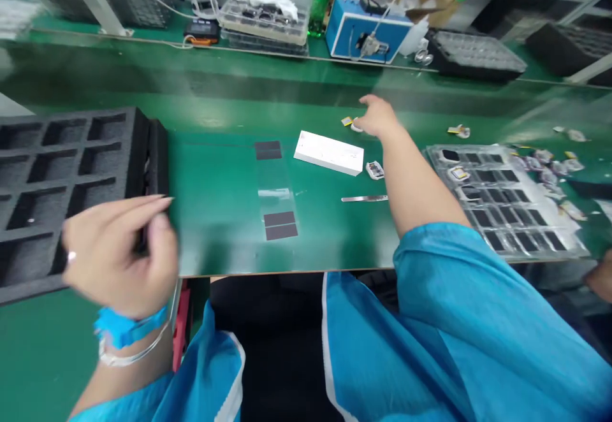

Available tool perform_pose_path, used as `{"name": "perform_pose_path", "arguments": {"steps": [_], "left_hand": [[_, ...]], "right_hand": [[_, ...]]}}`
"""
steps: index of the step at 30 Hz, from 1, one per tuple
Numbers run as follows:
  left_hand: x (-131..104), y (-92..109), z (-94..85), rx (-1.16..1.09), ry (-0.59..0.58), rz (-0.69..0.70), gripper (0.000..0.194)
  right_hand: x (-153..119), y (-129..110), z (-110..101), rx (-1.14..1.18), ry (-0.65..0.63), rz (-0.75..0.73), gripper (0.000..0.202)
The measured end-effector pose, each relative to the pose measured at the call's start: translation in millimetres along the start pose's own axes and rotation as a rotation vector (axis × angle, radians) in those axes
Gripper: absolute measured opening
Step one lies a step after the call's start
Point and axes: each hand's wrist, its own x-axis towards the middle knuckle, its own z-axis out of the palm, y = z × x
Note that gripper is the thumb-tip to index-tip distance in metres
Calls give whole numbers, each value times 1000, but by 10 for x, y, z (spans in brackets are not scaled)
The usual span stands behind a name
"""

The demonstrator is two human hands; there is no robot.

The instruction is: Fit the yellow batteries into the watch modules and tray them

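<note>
Nearest, your left hand [122,253] is hovering, somewhat blurred, over the near right corner of the black foam tray [130,154]; its thumb and forefinger are standing slightly apart and its other fingers are curling inward, with no object showing in the grasp. You are wearing a blue wristband [131,327] on that wrist. To the right of the tray, a clear strip [273,183] is lying on the green counter [215,173], with two dark pieces [280,225] sitting at its near end and one dark piece [268,150] at its far end. On the right, a clear tray [549,211] is carrying rows of dark rectangles. Between the strip and your right forearm, tweezers [364,199] are lying flat; beyond them, a small white case [375,170] is sitting just beside the right end of a white box [329,152].

Past the box, your right hand [377,116] is positioning its thumb at a small white part [356,127]. Its forefinger is pointing outward, apart from the thumb; the view is not showing whether the hand is gripping the part. A yellow-edged piece [347,121] is lying just left of that part. Farthest away, the shelf is supporting clear cases [262,23], a green bottle [321,1] and a blue box [342,20].
</note>
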Motion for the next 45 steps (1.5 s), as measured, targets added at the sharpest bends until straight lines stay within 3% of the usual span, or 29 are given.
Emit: {"name": "perform_pose_path", "arguments": {"steps": [1,3,6,8,12,16,20,23,26,28,33,36,40,45], "left_hand": [[142,160,139,-5,77,133,44],[407,413,407,-30,38,285,27],[694,590,733,-81,-51,356,19],[793,596,909,-142,-120,287,19],[811,446,1236,-346,-264,40,18],[733,243,1475,-627,-394,-285,16],[675,226,1519,-962,-527,-608,39],[638,310,1488,-1163,-725,-687,50],[592,337,1486,-1228,-887,-709,48],[566,296,1513,-1207,-934,-696,47],[552,158,1601,-1188,-810,-481,59],[562,148,1617,-1207,-739,-380,61],[563,192,1604,-1203,-683,-333,59],[560,256,1574,-1144,-641,-342,59]], "right_hand": [[78,84,58,-26,-23,36,55],[143,193,173,-18,-52,74,63],[127,249,270,6,-59,94,45],[106,248,262,-1,-38,66,35],[-34,120,72,-6,30,-47,40],[-627,-307,-220,123,142,-359,54],[-1477,-804,-309,305,84,-693,59],[-1882,-980,-138,448,78,-857,45],[-2012,-972,130,561,56,-818,36],[-2009,-926,267,574,25,-766,32],[-1980,-888,334,645,148,-849,26],[-2010,-900,308,644,176,-780,16],[-2043,-885,327,559,107,-728,8],[-2053,-870,347,497,113,-745,4]]}}
